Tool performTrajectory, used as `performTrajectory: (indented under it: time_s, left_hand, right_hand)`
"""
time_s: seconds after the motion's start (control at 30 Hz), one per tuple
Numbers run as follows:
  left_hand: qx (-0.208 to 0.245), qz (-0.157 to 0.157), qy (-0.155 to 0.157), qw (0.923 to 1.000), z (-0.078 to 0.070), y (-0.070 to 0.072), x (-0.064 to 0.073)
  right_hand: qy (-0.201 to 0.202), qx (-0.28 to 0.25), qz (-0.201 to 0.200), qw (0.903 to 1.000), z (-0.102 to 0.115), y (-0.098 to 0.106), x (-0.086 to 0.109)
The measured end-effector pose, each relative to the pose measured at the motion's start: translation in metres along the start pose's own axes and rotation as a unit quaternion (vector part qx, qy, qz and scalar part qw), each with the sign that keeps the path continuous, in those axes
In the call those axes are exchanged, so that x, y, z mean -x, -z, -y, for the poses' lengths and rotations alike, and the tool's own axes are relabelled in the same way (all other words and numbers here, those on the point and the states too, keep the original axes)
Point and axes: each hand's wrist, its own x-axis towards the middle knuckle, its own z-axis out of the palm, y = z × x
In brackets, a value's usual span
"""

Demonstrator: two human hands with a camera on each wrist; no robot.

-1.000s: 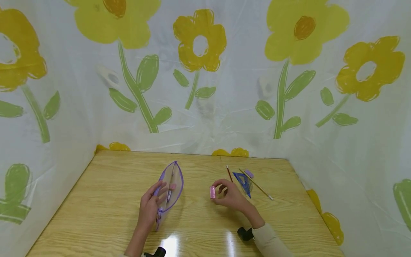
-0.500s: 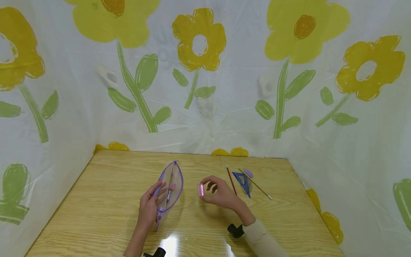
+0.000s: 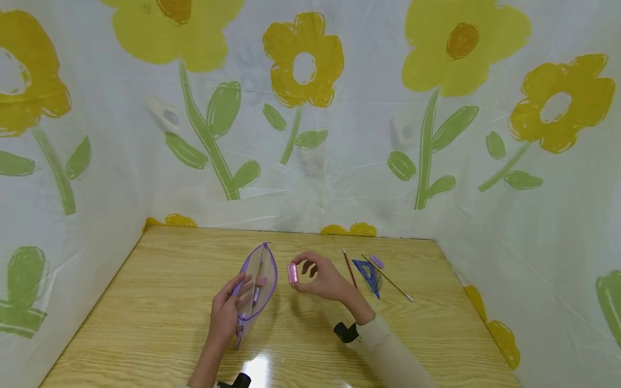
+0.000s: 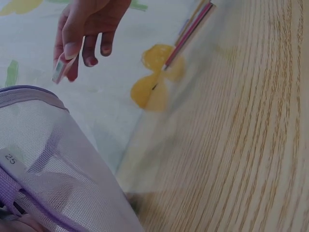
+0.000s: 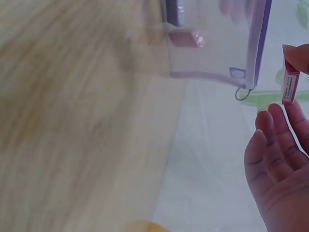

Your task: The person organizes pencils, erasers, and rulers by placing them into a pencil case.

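Note:
In the head view my left hand [image 3: 223,315] grips a see-through mesh pencil pouch [image 3: 268,291] with purple edging, tilted up off the table, its zipped top spread apart. Inside the pouch lie a pink eraser [image 5: 186,38] and a dark block-shaped item [image 5: 175,12], seen through its side in the right wrist view. Just right of the pouch, apart from it, my right hand [image 3: 322,279] pinches a small pink wrapped eraser [image 3: 293,273] between thumb and fingertips. A printed label shows on this eraser's side in the right wrist view. The left hand is mostly hidden in its own wrist view.
On the wooden table [image 3: 160,302], to the right, lie a red pencil [image 3: 349,268], a gold pencil [image 3: 395,285], a blue set square [image 3: 366,276] and a purple eraser [image 3: 375,261]. Flower-printed cloth [image 3: 315,210] walls the back and both sides.
My right hand has moved left with the pink eraser, from near the pencils to close beside the pouch, and slightly farther from me. The left hand and pouch have stayed in place.

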Motion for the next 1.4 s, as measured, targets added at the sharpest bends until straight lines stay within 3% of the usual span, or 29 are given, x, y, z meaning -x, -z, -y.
performTrajectory:
  time_s: [0.53,1.4]
  left_hand:
    - [0.009,-0.003,0.006,0.9999,0.000,-0.001,-0.002]
    - [0.007,0.003,0.002,1.0000,-0.001,-0.001,0.000]
  right_hand:
    - [0.003,0.025,0.025,0.9994,0.010,0.002,-0.037]
    - [0.012,0.057,0.059,0.9966,0.014,-0.004,-0.074]
